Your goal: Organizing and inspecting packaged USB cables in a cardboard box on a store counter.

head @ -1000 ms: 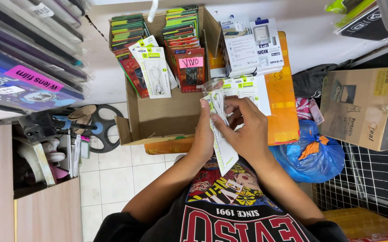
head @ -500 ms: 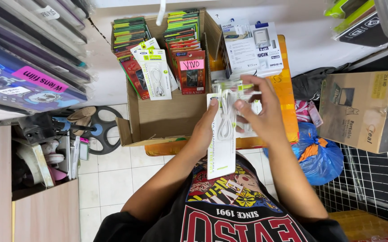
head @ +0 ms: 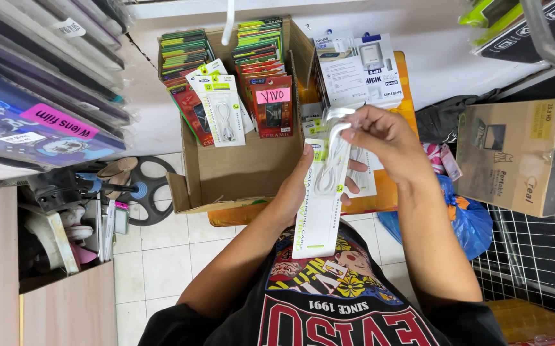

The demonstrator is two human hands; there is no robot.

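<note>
My left hand [head: 303,186] grips the middle of a long white cable package [head: 316,218] with green trim, held upright over my lap. My right hand [head: 380,131] pinches the top of that package, where a coiled white cable [head: 332,147] shows behind clear plastic. Just beyond my hands sits an open cardboard box [head: 239,173] with rows of green and red accessory packs [head: 264,57] standing in it and two loose cable packs [head: 221,109] lying on top.
White charger boxes [head: 357,67] lie on an orange surface [head: 405,96] right of the box. A brown carton [head: 514,154] and blue plastic bag [head: 470,218] are at right, a wire rack [head: 534,256] below. Shelves of flat packs [head: 40,83] fill the left; tiled floor [head: 155,256] below.
Both hands have lifted the cable package higher and straightened it upright; my right hand moved from its middle up to its top edge.
</note>
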